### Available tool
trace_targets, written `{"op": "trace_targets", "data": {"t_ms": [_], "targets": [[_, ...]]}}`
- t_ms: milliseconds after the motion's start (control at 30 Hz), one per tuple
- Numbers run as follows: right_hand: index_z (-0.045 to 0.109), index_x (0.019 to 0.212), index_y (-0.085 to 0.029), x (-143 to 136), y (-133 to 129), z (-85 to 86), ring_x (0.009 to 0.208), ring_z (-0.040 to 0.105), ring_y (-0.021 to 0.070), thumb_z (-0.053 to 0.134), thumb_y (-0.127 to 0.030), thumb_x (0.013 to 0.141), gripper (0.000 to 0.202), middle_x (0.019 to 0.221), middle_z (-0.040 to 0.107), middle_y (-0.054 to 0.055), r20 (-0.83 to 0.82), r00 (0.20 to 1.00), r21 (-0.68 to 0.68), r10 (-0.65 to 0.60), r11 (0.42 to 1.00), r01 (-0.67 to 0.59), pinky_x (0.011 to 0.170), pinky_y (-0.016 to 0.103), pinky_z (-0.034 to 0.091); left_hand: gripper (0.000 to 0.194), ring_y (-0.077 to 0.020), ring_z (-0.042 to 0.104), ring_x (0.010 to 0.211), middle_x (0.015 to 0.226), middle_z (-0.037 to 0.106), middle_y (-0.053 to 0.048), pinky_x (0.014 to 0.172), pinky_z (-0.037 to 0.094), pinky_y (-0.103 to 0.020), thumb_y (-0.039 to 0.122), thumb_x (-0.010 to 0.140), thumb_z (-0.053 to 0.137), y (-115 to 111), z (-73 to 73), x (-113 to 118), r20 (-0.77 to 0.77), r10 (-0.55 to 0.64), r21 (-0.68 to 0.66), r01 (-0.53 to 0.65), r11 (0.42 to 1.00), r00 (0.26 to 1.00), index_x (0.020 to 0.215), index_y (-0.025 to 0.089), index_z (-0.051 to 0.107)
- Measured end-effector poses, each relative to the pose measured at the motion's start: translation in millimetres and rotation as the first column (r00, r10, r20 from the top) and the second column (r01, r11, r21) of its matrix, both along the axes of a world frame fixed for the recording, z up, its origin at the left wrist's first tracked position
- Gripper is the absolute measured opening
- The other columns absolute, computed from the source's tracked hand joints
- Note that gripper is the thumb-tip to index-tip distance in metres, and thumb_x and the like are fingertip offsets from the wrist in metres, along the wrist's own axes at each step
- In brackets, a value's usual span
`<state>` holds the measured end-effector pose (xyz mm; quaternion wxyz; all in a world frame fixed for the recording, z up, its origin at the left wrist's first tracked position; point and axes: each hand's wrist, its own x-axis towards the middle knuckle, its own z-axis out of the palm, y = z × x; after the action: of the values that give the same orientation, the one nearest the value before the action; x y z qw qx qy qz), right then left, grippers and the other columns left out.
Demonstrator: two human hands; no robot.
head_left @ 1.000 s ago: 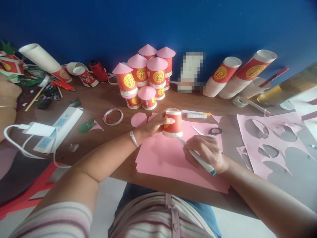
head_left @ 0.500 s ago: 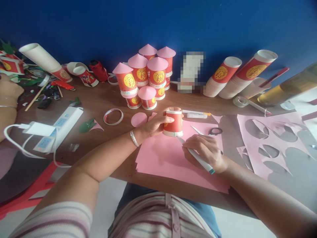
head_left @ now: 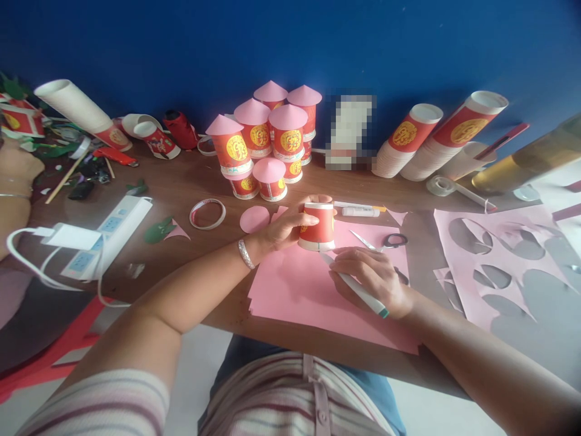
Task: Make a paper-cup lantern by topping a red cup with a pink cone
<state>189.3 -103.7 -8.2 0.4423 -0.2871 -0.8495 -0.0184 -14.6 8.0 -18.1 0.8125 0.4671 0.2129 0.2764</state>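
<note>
A red and white paper cup (head_left: 321,225), upside down, is held by my left hand (head_left: 299,223), with fingers wrapped round its far side and thumb on the front. A short dark line shows on the cup's white band. My right hand (head_left: 370,275) is closed round a white marker with a green end (head_left: 363,294), its tip close to that band; whether it touches I cannot tell. Both hands are over stacked sheets of pink paper (head_left: 290,290). Scissors (head_left: 394,241) with black handles lie on the paper, just beyond my right hand, partly hidden by it.
Several red cups with pink cone roofs (head_left: 272,145) stand stacked behind. Cup stacks (head_left: 411,136) lean at the back right. Cut pink paper (head_left: 503,242) lies right. A power strip (head_left: 106,236) with cables, a tape roll (head_left: 207,214) and another person's arm (head_left: 16,175) are on the left.
My right hand and the marker have shifted slightly left along the cup's white band. My left hand keeps the cup in the same place.
</note>
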Motion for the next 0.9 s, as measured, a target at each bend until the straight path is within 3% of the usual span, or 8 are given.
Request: {"op": "trace_targets", "data": {"t_ms": [100, 433, 567, 767, 900], "targets": [[0.062, 0.111, -0.022, -0.9, 0.2, -0.3, 0.070, 0.075, 0.0160, 0.068, -0.003, 0.089, 0.029, 0.081, 0.073, -0.002, -0.022, 0.999, -0.020, 0.030, 0.999, -0.030, 0.083, 0.039, 0.073, 0.061, -0.0304, 0.065, 0.124, 0.134, 0.071, -0.013, 0.096, 0.055, -0.043, 0.030, 0.085, 0.068, -0.2, 1.5, 0.3, -0.006, -0.012, 0.001, 0.012, 1.000, 1.000, 0.144, 0.024, 0.060], [0.062, 0.111, -0.018, -0.7, -1.8, -1.6, 0.081, 0.077, 0.0169, 0.066, -0.003, 0.094, 0.023, 0.086, 0.072, 0.002, -0.009, 0.994, -0.116, 0.109, 0.987, -0.109, 0.091, 0.041, 0.072, 0.057, -0.0229, 0.065, 0.105, 0.118, 0.069, -0.008, 0.084, 0.052, -0.033, 0.040, 0.075, 0.090, -1.5, 3.8, 5.2, -0.089, 0.029, 0.065, -0.023, 0.998, 0.996, 0.122, 0.022, 0.064], [0.061, 0.111, -0.021, 1.4, -0.6, -1.3, 0.076, 0.075, 0.0154, 0.066, -0.005, 0.095, 0.023, 0.085, 0.071, 0.000, -0.008, 0.997, -0.043, 0.072, 0.996, -0.072, 0.088, 0.040, 0.073, 0.056, -0.0209, 0.065, 0.100, 0.111, 0.069, -0.006, 0.084, 0.052, -0.032, 0.036, 0.073, 0.092, -1.8, 5.2, 6.5, -0.099, 0.064, 0.042, -0.060, 0.997, 0.993, 0.120, 0.021, 0.064], [0.063, 0.107, -0.018, 5.5, 3.2, 1.2, 0.074, 0.077, 0.0180, 0.069, 0.000, 0.088, 0.027, 0.079, 0.072, 0.001, -0.053, 0.999, 0.061, -0.005, 0.998, 0.009, 0.080, 0.035, 0.072, 0.038, -0.0295, 0.065, 0.121, 0.131, 0.073, -0.013, 0.094, 0.054, -0.036, 0.035, 0.086, 0.076, -2.4, 8.3, 4.0, -0.020, 0.035, 0.018, -0.035, 0.999, 0.999, 0.121, 0.019, 0.074], [0.063, 0.107, -0.020, 6.4, 5.2, 0.7, 0.081, 0.080, 0.0205, 0.069, -0.001, 0.088, 0.027, 0.079, 0.073, 0.001, -0.042, 0.998, 0.066, -0.037, 0.997, 0.040, 0.072, 0.032, 0.071, 0.046, -0.0304, 0.066, 0.122, 0.133, 0.074, -0.013, 0.091, 0.056, -0.037, 0.030, 0.086, 0.070, -3.0, 9.8, 2.6, -0.005, 0.021, -0.006, -0.021, 1.000, 1.000, 0.130, 0.021, 0.071]]}}
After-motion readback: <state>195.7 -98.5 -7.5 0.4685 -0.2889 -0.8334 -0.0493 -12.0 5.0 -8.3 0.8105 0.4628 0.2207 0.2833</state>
